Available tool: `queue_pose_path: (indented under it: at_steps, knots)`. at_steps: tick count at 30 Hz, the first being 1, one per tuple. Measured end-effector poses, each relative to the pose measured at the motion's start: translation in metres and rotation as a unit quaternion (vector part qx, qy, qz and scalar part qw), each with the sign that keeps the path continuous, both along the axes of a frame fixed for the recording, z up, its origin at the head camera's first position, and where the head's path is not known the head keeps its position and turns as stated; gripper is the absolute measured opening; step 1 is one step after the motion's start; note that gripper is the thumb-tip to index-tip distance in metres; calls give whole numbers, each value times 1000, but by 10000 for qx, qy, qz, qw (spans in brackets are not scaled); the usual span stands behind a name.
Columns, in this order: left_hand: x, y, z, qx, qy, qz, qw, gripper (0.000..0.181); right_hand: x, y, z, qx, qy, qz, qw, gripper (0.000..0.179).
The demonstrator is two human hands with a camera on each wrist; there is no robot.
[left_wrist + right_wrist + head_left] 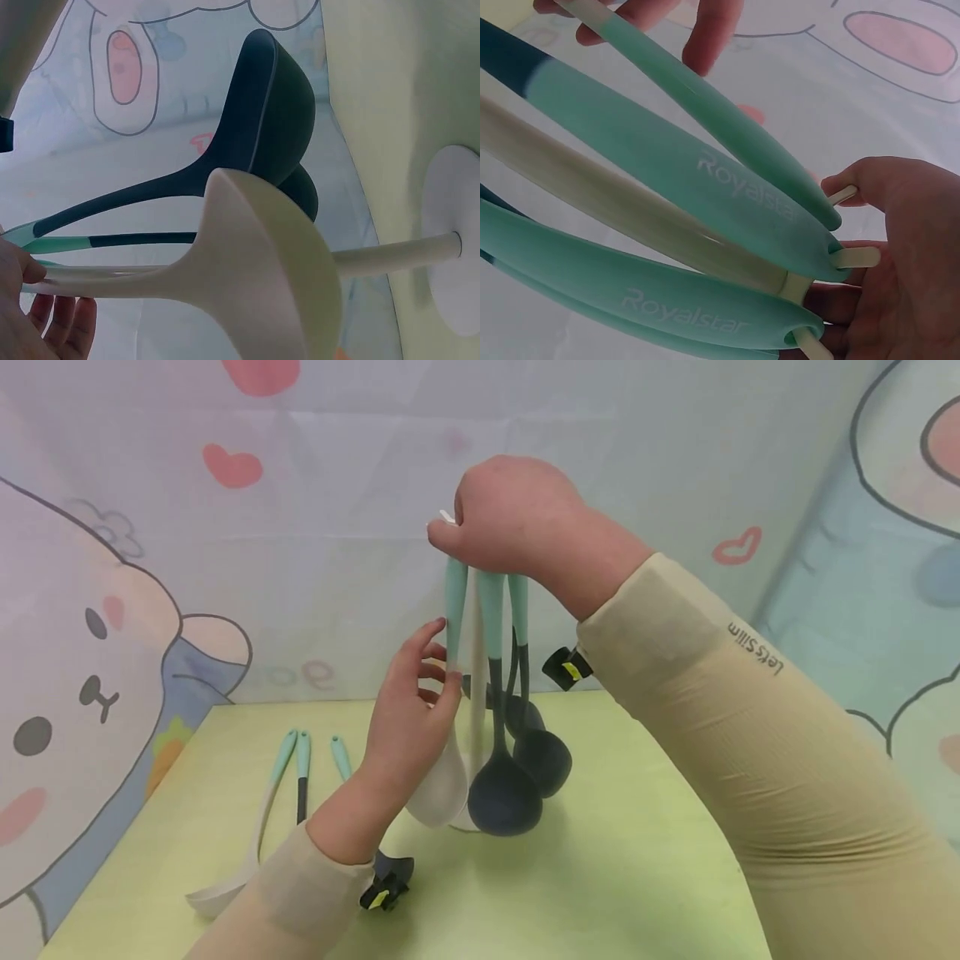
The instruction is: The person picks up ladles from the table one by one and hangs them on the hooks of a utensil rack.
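A white utensil stand, with its round base [454, 232] and pole [397, 256], carries several utensils with mint-green handles hung on hooks [855, 257]. My right hand [517, 514] grips the top of this stand, its thumb at one hook. Below, a white ladle [438, 789] hangs on the left side, and my left hand [408, 718] holds it by the shaft between thumb and fingers. A dark ladle [504, 797] hangs at the front. Another dark utensil [544, 762] hangs to its right, with one more partly hidden behind.
On the yellow table [637, 877], a white ladle [258, 835], a dark-shafted utensil [302, 777] and another with a mint handle [341, 757] lie to the left, partly covered by my left arm. Behind the table hangs a cartoon-printed cloth [360, 527].
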State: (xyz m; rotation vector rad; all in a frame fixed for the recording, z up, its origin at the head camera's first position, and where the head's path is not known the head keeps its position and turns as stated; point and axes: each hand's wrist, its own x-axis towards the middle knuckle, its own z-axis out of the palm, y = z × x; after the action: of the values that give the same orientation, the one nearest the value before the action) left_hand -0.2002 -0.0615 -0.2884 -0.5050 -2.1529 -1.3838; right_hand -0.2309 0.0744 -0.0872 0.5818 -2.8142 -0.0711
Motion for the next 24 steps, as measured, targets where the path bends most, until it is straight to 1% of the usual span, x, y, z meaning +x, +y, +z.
queue_pose_path:
  at_steps: [6, 12, 16, 21, 24]
  knots:
    - [1, -6, 0, -10, -142, -1, 9999, 43, -1, 1, -3, -54, 41, 173, 9998, 48]
    - [1, -11, 0, 53, -196, -53, 9998, 39, -2, 4, -7, -184, 153, 284, 9993, 50]
    - [0, -17, 0, 106, -273, -28, 9996, 37, -3, 6, -10, -257, 276, 369, 9986, 51]
    - [-5, -28, -2, 193, -495, -10, 9986, 35, -6, 9, -15, -427, 410, 511, 9969, 50]
    - [-8, -35, -2, 110, -778, 115, 9968, 35, -7, 9, -17, -494, 457, 552, 9962, 50]
